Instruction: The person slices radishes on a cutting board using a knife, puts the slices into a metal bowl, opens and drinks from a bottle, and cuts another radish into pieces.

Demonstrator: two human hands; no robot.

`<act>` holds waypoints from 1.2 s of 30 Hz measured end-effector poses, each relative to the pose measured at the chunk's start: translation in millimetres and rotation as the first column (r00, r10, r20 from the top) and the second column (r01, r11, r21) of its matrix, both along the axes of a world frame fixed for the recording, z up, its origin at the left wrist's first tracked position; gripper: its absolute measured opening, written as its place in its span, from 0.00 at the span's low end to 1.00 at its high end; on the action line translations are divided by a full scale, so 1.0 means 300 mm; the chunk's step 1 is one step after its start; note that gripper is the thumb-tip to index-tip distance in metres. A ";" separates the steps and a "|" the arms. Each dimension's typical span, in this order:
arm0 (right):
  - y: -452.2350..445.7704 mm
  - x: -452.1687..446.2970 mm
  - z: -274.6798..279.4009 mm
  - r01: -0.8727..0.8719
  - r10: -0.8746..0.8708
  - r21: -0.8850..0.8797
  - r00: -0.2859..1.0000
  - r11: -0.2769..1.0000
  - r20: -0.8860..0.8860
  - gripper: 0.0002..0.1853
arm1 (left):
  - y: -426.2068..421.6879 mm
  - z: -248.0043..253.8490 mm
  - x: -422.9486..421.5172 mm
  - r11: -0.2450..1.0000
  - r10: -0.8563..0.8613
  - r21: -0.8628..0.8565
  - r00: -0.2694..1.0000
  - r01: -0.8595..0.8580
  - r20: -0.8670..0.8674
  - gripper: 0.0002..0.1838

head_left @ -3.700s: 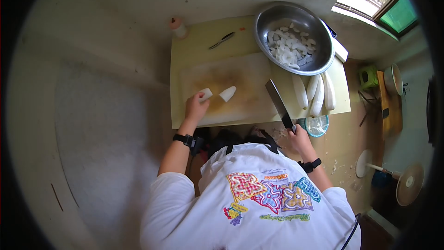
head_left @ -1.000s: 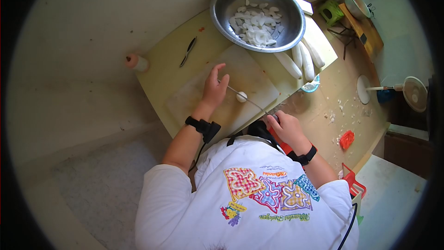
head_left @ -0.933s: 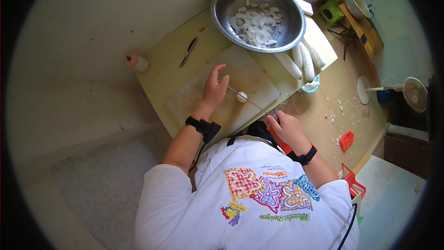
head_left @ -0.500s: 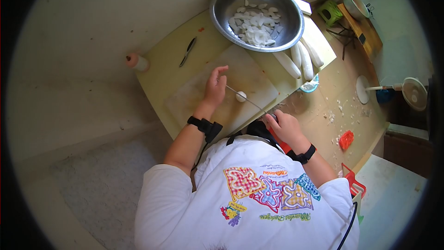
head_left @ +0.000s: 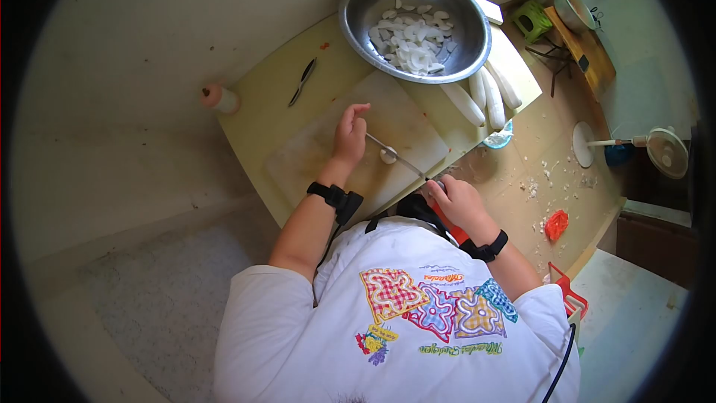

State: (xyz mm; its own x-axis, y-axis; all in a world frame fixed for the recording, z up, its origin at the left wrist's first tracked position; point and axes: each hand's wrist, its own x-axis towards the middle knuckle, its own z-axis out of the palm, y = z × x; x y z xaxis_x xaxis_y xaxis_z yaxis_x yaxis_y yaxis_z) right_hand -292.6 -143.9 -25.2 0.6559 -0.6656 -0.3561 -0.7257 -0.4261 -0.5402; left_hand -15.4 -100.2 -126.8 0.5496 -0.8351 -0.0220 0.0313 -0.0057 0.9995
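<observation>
My right hand (head_left: 452,198) is closed round the handle of a knife (head_left: 397,157), whose thin blade reaches left over the cutting board (head_left: 298,158). Under the blade lies a small round white vegetable piece (head_left: 388,155). My left hand (head_left: 350,133) is at the blade's far end, fingers stretched and thumb apart, with nothing seen in its grasp; whether it touches the blade is unclear. Behind the board a steel bowl (head_left: 358,26) holds several white slices (head_left: 418,43). Right of the board are several long peeled white vegetables (head_left: 494,101).
A small peeler-like tool (head_left: 303,82) lies on the yellowish table (head_left: 253,97), with a pink-capped bottle (head_left: 221,98) at its left edge. Beyond the table's right edge are a blue-rimmed basin (head_left: 498,138), a red item (head_left: 556,225) amid floor scraps, and a fan (head_left: 666,152).
The view has turned, and the knife has come from the board's right side to over the white piece. My left hand let go of a white piece. Lately the blade tilted slightly, showing more of its face.
</observation>
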 end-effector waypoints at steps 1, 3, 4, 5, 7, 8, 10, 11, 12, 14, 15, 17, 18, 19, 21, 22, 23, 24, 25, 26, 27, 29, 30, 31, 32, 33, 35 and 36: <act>-0.001 0.000 0.001 0.001 -0.001 0.007 1.000 1.000 0.003 0.28 | -0.001 0.002 -0.002 1.000 0.000 0.011 1.000 0.000 -0.021 0.17; -0.003 -0.002 -0.006 0.001 -0.001 0.008 1.000 1.000 -0.006 0.28 | -0.001 0.006 -0.002 1.000 0.000 0.022 0.999 0.001 -0.042 0.18; -0.005 -0.003 -0.010 0.000 0.000 0.010 1.000 1.000 -0.013 0.28 | -0.002 0.010 -0.002 0.999 -0.006 0.032 1.000 0.007 -0.029 0.18; -0.008 -0.002 -0.013 -0.001 0.001 0.009 1.000 1.000 -0.013 0.28 | -0.005 0.014 0.000 0.999 -0.012 0.041 1.000 0.013 -0.017 0.18; -0.012 0.000 -0.016 0.005 -0.004 0.022 1.000 1.000 -0.023 0.28 | -0.012 -0.007 0.003 1.000 -0.011 0.027 1.000 0.011 -0.012 0.18; -0.014 0.001 -0.015 0.006 -0.006 0.021 1.000 1.000 -0.022 0.28 | -0.017 -0.016 0.005 1.000 -0.010 0.013 1.000 0.010 -0.007 0.18; -0.016 0.003 -0.013 0.000 0.000 0.021 1.000 1.000 -0.028 0.28 | -0.019 -0.033 0.011 1.000 -0.015 0.016 1.000 0.015 0.001 0.18; -0.016 0.003 -0.016 0.002 -0.002 0.018 1.000 1.000 -0.027 0.28 | -0.020 -0.043 0.013 1.000 -0.017 0.021 1.000 0.017 0.005 0.18; -0.015 0.004 -0.019 0.006 -0.006 0.040 1.000 0.999 -0.021 0.29 | -0.021 -0.050 0.016 1.000 -0.019 0.017 1.000 0.019 0.006 0.18; -0.013 0.004 -0.019 0.008 -0.007 0.057 1.000 0.998 -0.014 0.29 | -0.019 -0.065 0.021 0.999 -0.020 0.030 1.000 0.020 -0.004 0.18; -0.015 0.006 -0.017 0.008 -0.007 0.056 1.000 0.998 -0.025 0.29 | -0.020 -0.054 0.018 1.000 -0.016 0.025 1.000 0.016 -0.001 0.18; -0.018 0.009 -0.021 0.006 -0.004 0.054 0.999 0.999 -0.034 0.29 | -0.019 -0.031 0.013 0.995 -0.013 0.094 1.000 0.014 -0.019 0.17; -0.018 0.007 -0.029 0.007 -0.005 0.059 0.999 0.998 -0.033 0.29 | -0.020 -0.039 0.014 0.996 -0.010 0.092 1.000 0.012 -0.018 0.17; -0.019 0.004 -0.034 0.008 -0.006 0.063 0.999 0.998 -0.033 0.29 | -0.024 -0.047 0.013 0.997 -0.013 0.071 1.000 0.013 -0.002 0.17; -0.019 0.005 -0.032 0.009 -0.007 0.053 0.999 0.999 -0.037 0.29 | -0.029 -0.057 0.012 0.999 -0.014 0.046 1.000 0.013 0.014 0.17; -0.016 0.007 -0.033 0.013 -0.011 0.049 0.999 0.999 -0.042 0.29 | -0.028 -0.061 0.011 0.999 -0.013 0.036 1.000 0.012 0.003 0.17; -0.015 0.008 -0.035 0.014 -0.012 0.048 0.999 0.999 -0.041 0.29 | -0.027 -0.065 0.011 1.000 -0.012 0.026 1.000 0.012 -0.007 0.16; -0.014 0.009 -0.036 0.010 -0.009 0.037 0.999 0.999 -0.041 0.30 | -0.027 -0.071 0.010 1.000 -0.013 0.025 1.000 0.013 -0.006 0.16; -0.012 0.008 -0.038 0.007 -0.006 0.026 0.999 1.000 -0.041 0.30 | -0.027 -0.078 0.006 1.000 0.001 0.002 0.999 -0.001 -0.034 0.16; -0.010 0.008 -0.045 0.008 -0.007 0.025 0.999 1.000 -0.042 0.30 | -0.027 -0.084 0.002 1.000 0.014 -0.020 0.998 -0.015 -0.062 0.16; -0.009 0.011 -0.055 0.002 -0.001 0.015 0.999 1.000 -0.046 0.30 | -0.027 -0.096 0.003 1.000 0.014 -0.022 0.998 -0.015 -0.062 0.16; -0.010 0.014 -0.063 -0.006 0.006 0.004 0.999 1.000 -0.048 0.30 | -0.023 -0.119 0.012 1.000 0.012 0.007 0.998 -0.012 -0.066 0.16; -0.011 0.014 -0.064 0.003 -0.003 0.011 0.999 1.000 -0.044 0.30 | -0.024 -0.124 0.016 1.000 0.012 0.005 0.998 -0.012 -0.063 0.16; -0.012 0.014 -0.064 0.013 -0.012 0.019 0.999 1.000 -0.041 0.30 | -0.026 -0.131 0.020 1.000 -0.001 0.006 0.999 0.001 -0.050 0.16; -0.011 0.015 -0.061 0.013 -0.012 0.018 0.999 1.000 -0.041 0.30 | -0.027 -0.138 0.022 1.000 -0.014 0.008 0.999 0.014 -0.038 0.16; -0.010 0.017 -0.058 0.012 -0.012 0.022 0.999 1.000 -0.039 0.30 | -0.027 -0.131 0.023 1.000 -0.013 0.008 0.999 0.014 -0.038 0.16; 0.003 0.019 -0.053 0.009 -0.007 0.032 0.999 0.999 -0.040 0.30 | -0.014 -0.124 0.022 0.999 -0.012 0.037 0.998 0.014 -0.062 0.16; 0.013 0.019 -0.047 0.008 -0.007 0.029 0.999 1.000 -0.036 0.30 | -0.007 -0.127 0.025 0.999 -0.010 0.039 0.998 0.012 -0.063 0.16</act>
State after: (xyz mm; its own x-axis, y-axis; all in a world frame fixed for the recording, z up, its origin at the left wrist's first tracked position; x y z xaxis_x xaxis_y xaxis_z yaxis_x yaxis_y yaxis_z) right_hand -286.7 -140.1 -39.2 0.6369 -0.6597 -0.3990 -0.7483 -0.4046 -0.5256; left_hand -7.8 -102.3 -164.9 0.5371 -0.8388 -0.0895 0.0938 -0.0461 0.9945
